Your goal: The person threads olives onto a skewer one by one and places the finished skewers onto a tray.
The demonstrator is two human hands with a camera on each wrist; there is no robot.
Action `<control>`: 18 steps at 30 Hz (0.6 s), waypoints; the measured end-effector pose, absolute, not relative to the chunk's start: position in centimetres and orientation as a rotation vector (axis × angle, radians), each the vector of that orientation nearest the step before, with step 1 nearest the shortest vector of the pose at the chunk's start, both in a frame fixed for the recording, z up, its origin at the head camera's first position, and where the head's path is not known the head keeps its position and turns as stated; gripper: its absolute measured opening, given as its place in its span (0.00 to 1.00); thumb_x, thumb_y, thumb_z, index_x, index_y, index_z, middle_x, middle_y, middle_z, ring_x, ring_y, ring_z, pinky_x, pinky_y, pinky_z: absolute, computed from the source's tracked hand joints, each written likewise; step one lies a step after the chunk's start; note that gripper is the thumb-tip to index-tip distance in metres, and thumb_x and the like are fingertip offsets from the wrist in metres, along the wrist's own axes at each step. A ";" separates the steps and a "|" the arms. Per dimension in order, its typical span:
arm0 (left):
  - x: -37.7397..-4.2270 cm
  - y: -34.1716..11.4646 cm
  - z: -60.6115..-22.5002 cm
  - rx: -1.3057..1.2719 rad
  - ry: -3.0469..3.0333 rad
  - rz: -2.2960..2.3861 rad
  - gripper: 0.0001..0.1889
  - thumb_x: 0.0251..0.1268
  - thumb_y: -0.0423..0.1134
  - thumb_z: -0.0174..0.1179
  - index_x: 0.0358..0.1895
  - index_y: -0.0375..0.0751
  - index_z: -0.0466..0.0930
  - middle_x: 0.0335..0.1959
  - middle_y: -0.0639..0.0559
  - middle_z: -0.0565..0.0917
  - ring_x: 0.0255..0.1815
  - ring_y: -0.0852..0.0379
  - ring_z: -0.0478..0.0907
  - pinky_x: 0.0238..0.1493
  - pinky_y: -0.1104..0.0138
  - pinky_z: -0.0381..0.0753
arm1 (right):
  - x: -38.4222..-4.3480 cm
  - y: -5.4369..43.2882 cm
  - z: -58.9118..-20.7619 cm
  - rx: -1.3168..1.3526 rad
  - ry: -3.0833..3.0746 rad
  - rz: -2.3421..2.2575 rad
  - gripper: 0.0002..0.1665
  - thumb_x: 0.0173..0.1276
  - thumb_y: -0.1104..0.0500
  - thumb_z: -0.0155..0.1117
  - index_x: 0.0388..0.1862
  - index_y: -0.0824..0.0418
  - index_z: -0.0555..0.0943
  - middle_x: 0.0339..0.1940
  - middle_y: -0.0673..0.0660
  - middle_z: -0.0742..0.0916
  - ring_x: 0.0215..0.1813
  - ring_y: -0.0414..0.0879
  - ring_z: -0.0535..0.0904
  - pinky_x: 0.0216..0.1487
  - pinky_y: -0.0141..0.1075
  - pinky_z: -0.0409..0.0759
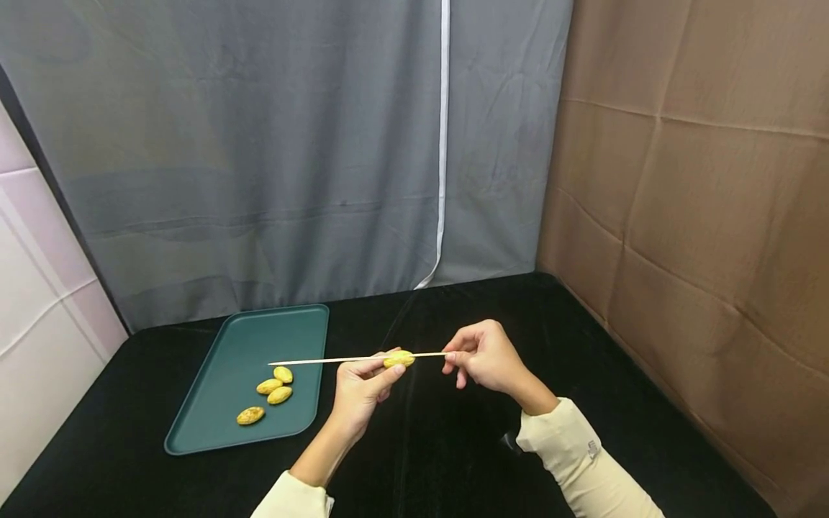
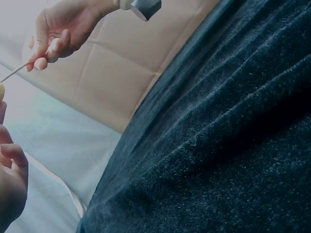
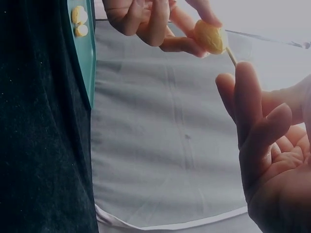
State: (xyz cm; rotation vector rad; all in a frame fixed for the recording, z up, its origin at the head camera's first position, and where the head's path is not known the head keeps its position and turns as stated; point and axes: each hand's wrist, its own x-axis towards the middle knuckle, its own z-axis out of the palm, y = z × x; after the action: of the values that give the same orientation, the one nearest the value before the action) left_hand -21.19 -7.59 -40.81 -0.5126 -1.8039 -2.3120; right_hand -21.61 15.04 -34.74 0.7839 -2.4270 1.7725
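Note:
A small yellow oval fruit [image 1: 398, 359] with a wrinkled skin sits between the thumb and fingers of my left hand [image 1: 360, 397], which pinches it above the table. A thin pale wooden skewer [image 1: 327, 360] runs through the fruit, its long pointed part stretching left over the tray. At the skewer's other end, my right hand [image 1: 490, 361] grips it between thumb and fingertips, a short way from the fruit. In the right wrist view, the skewer comes out of the fruit [image 3: 211, 37] toward the right fingertips. Several more yellow fruits [image 1: 280, 395] lie on the green tray [image 1: 272, 334].
The tray stands on the left of a table covered in black cloth [image 1: 447, 460]. A grey curtain [image 1: 324, 144] hangs behind the table, and a brown cloth wall [image 1: 699, 216] borders it on the right. A small dark object [image 1: 511, 442] shows beside the right sleeve.

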 end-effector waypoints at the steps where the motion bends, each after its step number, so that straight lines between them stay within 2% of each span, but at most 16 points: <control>1: -21.2 -7.6 -40.8 -0.511 -1.807 -2.310 0.15 0.58 0.20 0.64 0.48 0.13 0.77 0.36 0.55 0.88 0.15 0.64 0.65 0.18 0.75 0.65 | -21.6 15.0 -34.8 0.779 -2.433 1.771 0.05 0.62 0.76 0.63 0.29 0.72 0.85 0.22 0.62 0.87 0.15 0.45 0.81 0.14 0.28 0.71; 7: -21.2 -7.5 -40.9 -0.560 -1.825 -2.296 0.16 0.58 0.20 0.64 0.49 0.15 0.78 0.35 0.56 0.88 0.14 0.65 0.64 0.17 0.76 0.64 | -21.6 14.9 -35.0 0.768 -2.443 1.761 0.05 0.61 0.76 0.64 0.29 0.72 0.85 0.22 0.61 0.87 0.15 0.47 0.81 0.14 0.28 0.72; 18: -21.0 -7.0 -40.9 -0.553 -1.874 -2.302 0.15 0.58 0.22 0.66 0.49 0.18 0.80 0.38 0.56 0.88 0.15 0.65 0.65 0.17 0.76 0.63 | -21.6 14.7 -35.1 0.791 -2.458 1.755 0.05 0.63 0.75 0.64 0.28 0.71 0.84 0.21 0.60 0.87 0.15 0.47 0.81 0.14 0.29 0.72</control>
State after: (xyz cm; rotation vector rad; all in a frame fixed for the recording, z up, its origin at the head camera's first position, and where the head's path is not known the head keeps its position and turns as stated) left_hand -21.02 -6.96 -40.85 -0.5535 -1.8741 -2.3023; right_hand -21.62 14.66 -35.12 0.7906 -2.4583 1.7547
